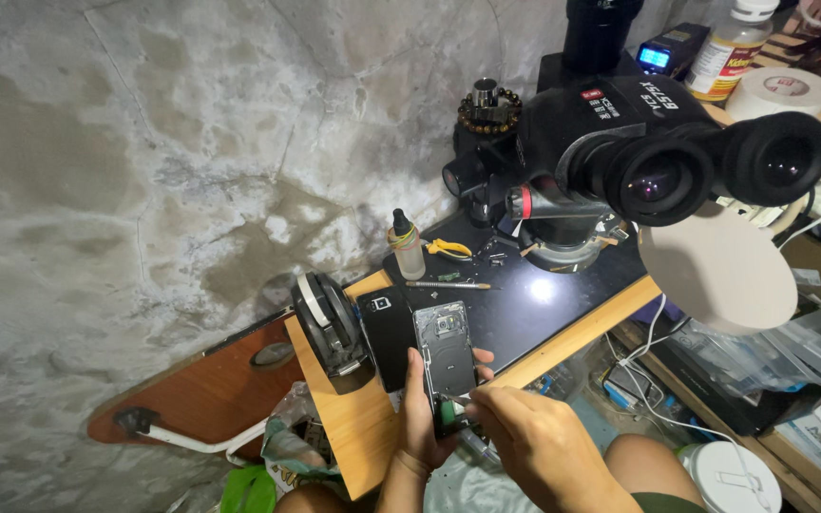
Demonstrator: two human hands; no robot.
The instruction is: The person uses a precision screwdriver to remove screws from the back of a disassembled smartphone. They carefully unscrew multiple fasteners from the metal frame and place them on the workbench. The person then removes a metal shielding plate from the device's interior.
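Note:
My left hand [422, 418] grips an opened smartphone [445, 353] from its left side, back cover off, with the circuit board and coil showing. My right hand [536, 439] pinches a thin tool at the phone's lower end, fingertips touching the green part there. A second black phone [387, 332] lies flat just left of the held one, on the wooden bench [346, 418]. Both hands hover above the bench's front edge, over my knees.
A black stereo microscope [639, 152] looms over a dark glossy mat [534, 294]. A small dropper bottle [407, 245], yellow-handled cutters [448, 249] and a thin pick [447, 284] lie on the mat. A round fan [330, 328] sits left. Cracked concrete floor lies beyond.

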